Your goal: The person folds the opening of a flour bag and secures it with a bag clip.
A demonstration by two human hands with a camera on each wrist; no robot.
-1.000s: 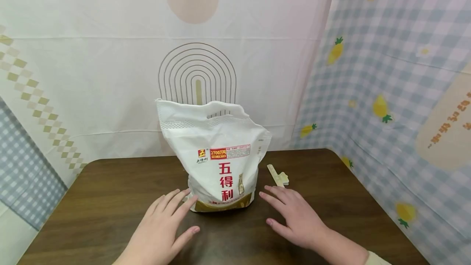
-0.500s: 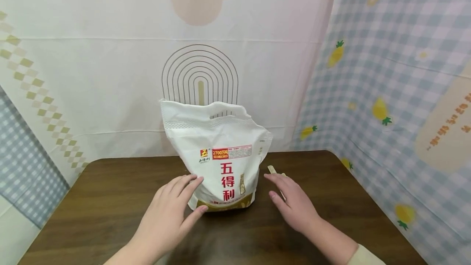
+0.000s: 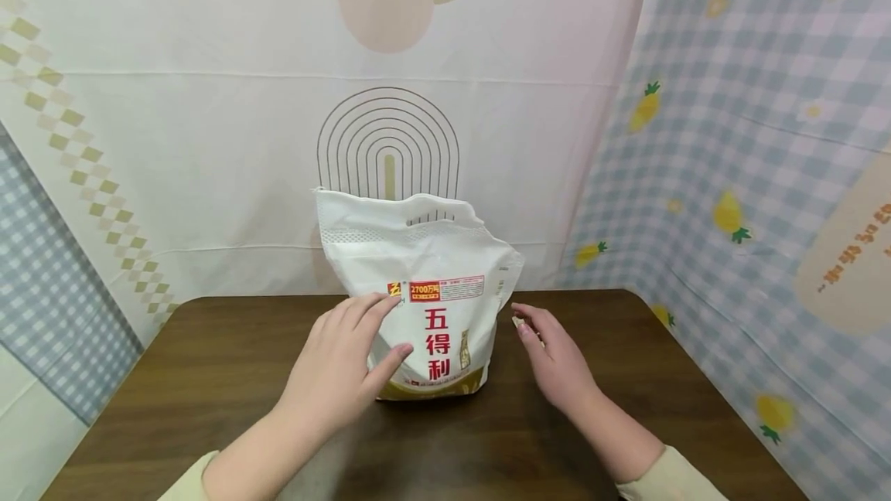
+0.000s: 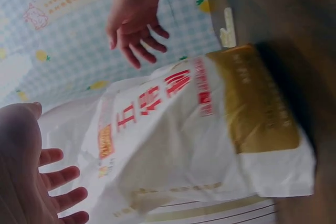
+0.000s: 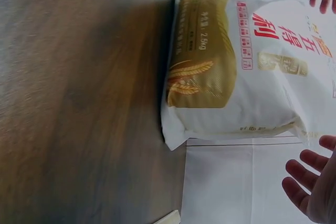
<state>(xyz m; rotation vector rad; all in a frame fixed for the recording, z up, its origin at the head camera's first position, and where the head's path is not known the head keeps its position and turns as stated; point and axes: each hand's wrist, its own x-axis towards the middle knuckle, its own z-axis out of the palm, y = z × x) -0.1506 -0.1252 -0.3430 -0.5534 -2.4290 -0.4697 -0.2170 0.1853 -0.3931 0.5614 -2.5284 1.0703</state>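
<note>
A white plastic bag of flour (image 3: pixel 445 253) with red lettering and a gold base stands upright on the table. Its top edge has a cut-out handle. On the bag's left side is my left hand (image 3: pixel 341 354), fingers spread and holding nothing; it covers part of the logo in the head view. My right hand (image 3: pixel 560 362) hovers off the bag's right side, its fingers loosely bent around nothing. Both hands flank the bag in the left wrist view, the right hand (image 4: pixel 137 17) clearly apart from it. Whether the left fingertips touch the bag, I cannot tell.
A pale, slim bag clip (image 4: pixel 228 30) lies on the brown wooden table (image 3: pixel 244 354) right of the bag, mostly hidden behind my right hand in the head view. Behind the table hangs a white patterned cloth (image 3: pixel 209 161); a blue checked cloth (image 3: pixel 696 138) hangs at the right.
Both hands have risen from near the bag's base to about its middle height. The head view has shifted slightly, and the bag stays standing in place.
</note>
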